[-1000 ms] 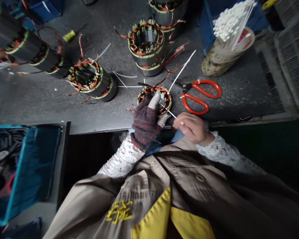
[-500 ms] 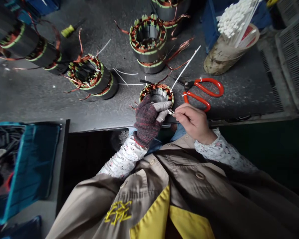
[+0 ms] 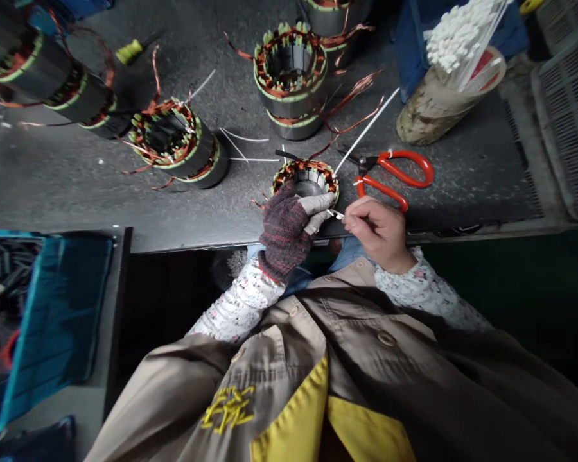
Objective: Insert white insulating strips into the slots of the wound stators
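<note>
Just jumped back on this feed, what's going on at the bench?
The gloved left hand rests on the near rim of a copper-wound stator at the bench's edge. Beside it, the bare right hand pinches something thin and white, mostly hidden. A long white strand sticks up from the stator's right side, with red-handled scissors lying nearby.

L hand (image 3: 288, 224) now has pale fingertip out of stator (image 3: 308, 168) bore, over its rim nr bench (image 3: 197, 221) front edge. White cord (image 3: 336, 214) to R hand (image 3: 379, 232) shows shorter vs 1 s ago.
</note>
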### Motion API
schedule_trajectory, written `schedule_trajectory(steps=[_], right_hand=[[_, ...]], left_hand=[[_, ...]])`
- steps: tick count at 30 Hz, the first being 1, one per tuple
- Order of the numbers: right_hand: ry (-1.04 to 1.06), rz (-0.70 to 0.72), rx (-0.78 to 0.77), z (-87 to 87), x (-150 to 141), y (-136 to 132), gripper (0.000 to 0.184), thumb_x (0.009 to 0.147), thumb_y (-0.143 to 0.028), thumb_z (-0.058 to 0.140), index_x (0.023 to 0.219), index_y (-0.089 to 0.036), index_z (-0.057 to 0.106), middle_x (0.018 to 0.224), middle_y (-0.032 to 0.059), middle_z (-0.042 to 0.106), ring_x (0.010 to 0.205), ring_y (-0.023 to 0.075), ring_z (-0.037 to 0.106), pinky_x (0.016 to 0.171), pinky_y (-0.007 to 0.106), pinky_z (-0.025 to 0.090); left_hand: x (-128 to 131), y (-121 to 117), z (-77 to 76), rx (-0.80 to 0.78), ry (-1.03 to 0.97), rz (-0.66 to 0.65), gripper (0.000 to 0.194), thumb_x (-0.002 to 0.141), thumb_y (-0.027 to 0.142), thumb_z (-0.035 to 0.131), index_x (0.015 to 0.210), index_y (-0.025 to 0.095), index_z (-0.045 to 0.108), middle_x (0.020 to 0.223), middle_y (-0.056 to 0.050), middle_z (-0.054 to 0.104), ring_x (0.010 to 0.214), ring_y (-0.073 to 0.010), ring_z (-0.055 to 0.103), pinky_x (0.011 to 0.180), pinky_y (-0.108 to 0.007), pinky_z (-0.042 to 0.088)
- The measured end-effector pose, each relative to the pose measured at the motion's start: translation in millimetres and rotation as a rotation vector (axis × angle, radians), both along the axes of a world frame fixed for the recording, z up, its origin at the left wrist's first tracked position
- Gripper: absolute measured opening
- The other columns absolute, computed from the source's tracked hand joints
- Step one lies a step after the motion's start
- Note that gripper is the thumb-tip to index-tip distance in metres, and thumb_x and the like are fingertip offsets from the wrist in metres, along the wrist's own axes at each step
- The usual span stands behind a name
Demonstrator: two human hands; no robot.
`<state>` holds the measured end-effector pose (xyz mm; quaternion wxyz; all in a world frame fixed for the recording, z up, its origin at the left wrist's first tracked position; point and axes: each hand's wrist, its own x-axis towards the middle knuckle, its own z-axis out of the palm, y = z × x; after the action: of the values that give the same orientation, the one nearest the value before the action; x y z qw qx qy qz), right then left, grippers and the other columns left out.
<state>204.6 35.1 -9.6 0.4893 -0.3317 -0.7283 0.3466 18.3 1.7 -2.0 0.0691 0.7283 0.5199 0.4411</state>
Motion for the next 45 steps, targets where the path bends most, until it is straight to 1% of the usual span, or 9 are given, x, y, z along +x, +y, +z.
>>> schedule_trajectory(steps=[10, 16, 21, 24, 26, 30, 36, 40, 45], right_hand=[[-0.157, -0.106, 0.014, -2.0, -13.5, 13.5, 0.026, 0.087, -0.026, 0.066, 0.065, -0.021, 0.053, 0.064, -0.002, 0.055, 0.053, 0.0102, 0.042, 0.052, 0.028, 0.032], [-0.317, 0.094, 0.067, 27.9, -4.5, 3.6, 0.036, 0.095, -0.028, 0.056, 0.061, -0.021, 0.048, 0.06, -0.0013, 0.049, 0.056, 0.0119, 0.045, 0.054, 0.031, 0.03], [-0.193, 0.225, -0.013, 48.1, 12.7, 0.4, 0.034, 0.102, -0.034, 0.054, 0.07, -0.022, 0.059, 0.07, 0.0007, 0.059, 0.065, 0.014, 0.057, 0.061, 0.03, 0.045], [-0.097, 0.283, -0.107, 41.2, 11.1, 2.4, 0.037, 0.101, -0.047, 0.057, 0.075, -0.022, 0.067, 0.096, 0.0065, 0.071, 0.084, 0.0177, 0.066, 0.072, 0.033, 0.054], [0.005, 0.346, -0.224, 34.2, 7.1, 1.5, 0.041, 0.1, -0.053, 0.057, 0.078, -0.02, 0.07, 0.107, 0.009, 0.072, 0.084, 0.0176, 0.068, 0.069, 0.032, 0.056], [0.181, 0.327, -0.419, 34.2, 12.3, -9.2, 0.038, 0.1, -0.05, 0.058, 0.079, -0.02, 0.068, 0.078, 0.0039, 0.069, 0.066, 0.0155, 0.062, 0.056, 0.029, 0.051], [0.295, 0.281, -0.416, 69.9, 35.1, -25.7, 0.031, 0.099, -0.035, 0.064, 0.071, -0.021, 0.062, 0.069, 0.0022, 0.062, 0.062, 0.0142, 0.054, 0.054, 0.03, 0.044], [0.477, 0.212, -0.379, 77.6, 0.6, -2.5, 0.034, 0.096, -0.032, 0.066, 0.067, -0.02, 0.055, 0.067, -0.0013, 0.057, 0.062, 0.0098, 0.055, 0.056, 0.025, 0.045], [0.35, 0.079, -0.465, 41.9, -71.4, 56.1, 0.042, 0.105, -0.046, 0.048, 0.072, -0.021, 0.045, 0.077, 0.0009, 0.061, 0.067, 0.0094, 0.063, 0.058, 0.024, 0.051]], left_hand=[[-4.4, 0.8, -1.6, 0.001, 0.055, -0.043, 0.023, 0.105, 0.039, 0.055, 0.115, 0.027, 0.072, 0.108, -0.003, 0.081, 0.106, -0.0188, 0.077, 0.114, -0.046, 0.054], [-3.4, 0.4, -1.8, 0.054, 0.149, -0.036, 0.023, 0.104, 0.033, 0.051, 0.111, 0.022, 0.071, 0.114, -0.004, 0.079, 0.113, -0.019, 0.074, 0.11, -0.046, 0.055], [-1.6, -1.3, 1.2, 0.049, 0.123, -0.011, 0.017, 0.104, 0.031, 0.055, 0.114, 0.022, 0.066, 0.116, -0.007, 0.076, 0.116, -0.0206, 0.071, 0.108, -0.049, 0.056], [-4.1, -3.8, -2.1, 0.029, 0.106, 0.016, 0.016, 0.103, 0.037, 0.058, 0.107, 0.022, 0.062, 0.122, -0.009, 0.072, 0.121, -0.0218, 0.068, 0.105, -0.048, 0.059], [-6.4, -5.1, -5.9, 0.042, 0.129, 0.036, 0.018, 0.102, 0.041, 0.06, 0.102, 0.023, 0.061, 0.12, -0.009, 0.072, 0.119, -0.0227, 0.068, 0.104, -0.049, 0.059], [-8.9, -4.9, -11.2, 0.023, 0.158, 0.044, 0.02, 0.102, 0.044, 0.061, 0.098, 0.025, 0.06, 0.107, -0.006, 0.074, 0.111, -0.0228, 0.07, 0.105, -0.051, 0.059], [-9.3, -3.9, -9.9, -0.028, 0.16, 0.033, 0.024, 0.101, 0.047, 0.062, 0.095, 0.025, 0.059, 0.1, -0.005, 0.073, 0.105, -0.0229, 0.072, 0.104, -0.052, 0.058], [-2.3, -4.5, -10.7, 0.099, 0.202, 0.016, 0.016, 0.1, 0.039, 0.066, 0.099, 0.025, 0.059, 0.098, -0.004, 0.073, 0.099, -0.0219, 0.073, 0.104, -0.051, 0.059], [22.1, -5.7, -18.8, 0.149, 0.282, 0.114, 0.021, 0.1, 0.041, 0.061, 0.1, 0.02, 0.062, 0.104, -0.008, 0.073, 0.112, -0.0265, 0.072, 0.11, -0.053, 0.056]])
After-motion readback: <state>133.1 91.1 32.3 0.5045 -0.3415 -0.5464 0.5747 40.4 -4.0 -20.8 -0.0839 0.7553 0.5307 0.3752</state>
